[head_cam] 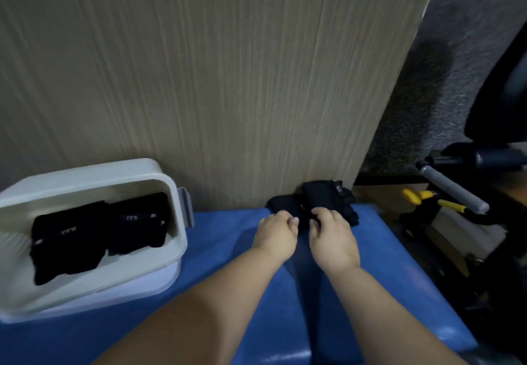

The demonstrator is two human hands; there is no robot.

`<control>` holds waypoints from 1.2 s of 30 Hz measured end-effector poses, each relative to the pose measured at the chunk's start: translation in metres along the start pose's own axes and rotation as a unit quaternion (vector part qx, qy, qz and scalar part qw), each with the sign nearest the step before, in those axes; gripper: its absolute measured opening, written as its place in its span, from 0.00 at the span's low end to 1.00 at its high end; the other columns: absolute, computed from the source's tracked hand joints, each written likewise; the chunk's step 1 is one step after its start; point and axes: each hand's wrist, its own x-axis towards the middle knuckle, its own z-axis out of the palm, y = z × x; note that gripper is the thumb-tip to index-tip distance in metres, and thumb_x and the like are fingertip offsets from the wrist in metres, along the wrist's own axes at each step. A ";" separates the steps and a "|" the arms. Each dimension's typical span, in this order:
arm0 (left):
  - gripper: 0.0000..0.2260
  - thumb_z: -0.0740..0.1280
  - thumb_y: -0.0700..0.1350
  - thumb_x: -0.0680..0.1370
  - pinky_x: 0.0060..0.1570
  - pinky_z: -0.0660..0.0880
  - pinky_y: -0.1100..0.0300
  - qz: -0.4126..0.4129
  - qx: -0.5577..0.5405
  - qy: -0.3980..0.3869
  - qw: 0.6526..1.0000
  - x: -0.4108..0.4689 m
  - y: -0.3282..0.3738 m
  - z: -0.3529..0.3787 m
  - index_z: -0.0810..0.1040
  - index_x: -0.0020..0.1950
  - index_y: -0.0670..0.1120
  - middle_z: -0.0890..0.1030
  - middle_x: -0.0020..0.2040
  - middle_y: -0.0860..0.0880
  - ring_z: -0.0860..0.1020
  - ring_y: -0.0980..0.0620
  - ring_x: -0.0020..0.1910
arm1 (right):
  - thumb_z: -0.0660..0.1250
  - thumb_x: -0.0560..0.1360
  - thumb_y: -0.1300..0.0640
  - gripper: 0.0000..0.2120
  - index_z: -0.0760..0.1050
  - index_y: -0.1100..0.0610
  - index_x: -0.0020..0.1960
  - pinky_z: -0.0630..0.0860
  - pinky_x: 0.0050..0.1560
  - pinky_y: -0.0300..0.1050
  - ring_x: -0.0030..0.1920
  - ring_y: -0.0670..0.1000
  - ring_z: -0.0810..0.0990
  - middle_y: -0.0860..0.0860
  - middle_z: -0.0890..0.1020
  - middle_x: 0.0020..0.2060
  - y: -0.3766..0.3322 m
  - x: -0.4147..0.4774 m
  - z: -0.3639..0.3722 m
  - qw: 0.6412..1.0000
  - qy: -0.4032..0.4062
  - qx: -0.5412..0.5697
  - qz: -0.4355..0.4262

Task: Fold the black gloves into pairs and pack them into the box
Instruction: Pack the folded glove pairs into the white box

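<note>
Blue surface fills the near view, with both bare arms stretched out over it. Left hand and right hand are side by side, knuckles up, near each other but not touching.

Right grip: fingers curled down into black fabric, clamped on the gloves. Left grip: fingers curled together at the near edge of the same pile. Cannot tell if it pinches fabric or only touches it.

The gloves lie directly beyond both grips, at the far edge of the surface, against the wood panel. The pile is two lumps. A flatter one lies beyond the left grip. A taller one lies beyond the right grip, with small pale lettering on it, unreadable.

Well left of the left grip, the white box stands open on the surface, with a grey latch on the side facing the hands. Packed gloves lie inside as two folded black bundles, side by side and touching, each with a pale logo strip.

Right of the right grip, off the surface, are yellow-handled pliers, with a grey bar just beyond them. A dark chair is further right, blurred.
</note>
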 end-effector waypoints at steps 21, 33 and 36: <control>0.26 0.63 0.56 0.79 0.59 0.74 0.52 -0.171 -0.302 -0.032 0.937 0.076 0.051 0.054 0.66 0.72 0.43 0.74 0.65 0.43 0.74 0.44 0.60 | 0.54 0.81 0.56 0.20 0.65 0.53 0.73 0.71 0.60 0.50 0.66 0.55 0.68 0.54 0.70 0.66 0.050 0.037 -0.006 0.999 -0.011 0.014 0.032; 0.15 0.64 0.47 0.77 0.57 0.76 0.50 -0.179 -0.420 -0.015 0.890 0.073 0.060 0.046 0.73 0.61 0.43 0.79 0.55 0.44 0.77 0.45 0.54 | 0.57 0.81 0.55 0.17 0.68 0.52 0.69 0.69 0.62 0.47 0.66 0.53 0.67 0.51 0.72 0.64 0.044 0.033 -0.010 0.998 0.045 0.044 0.006; 0.16 0.63 0.47 0.75 0.57 0.76 0.47 -0.177 -0.458 -0.014 0.871 0.068 0.061 0.036 0.71 0.62 0.45 0.78 0.56 0.43 0.77 0.44 0.55 | 0.60 0.80 0.53 0.16 0.70 0.52 0.66 0.70 0.60 0.48 0.63 0.52 0.70 0.50 0.73 0.60 0.036 0.031 -0.015 0.995 0.082 0.053 -0.005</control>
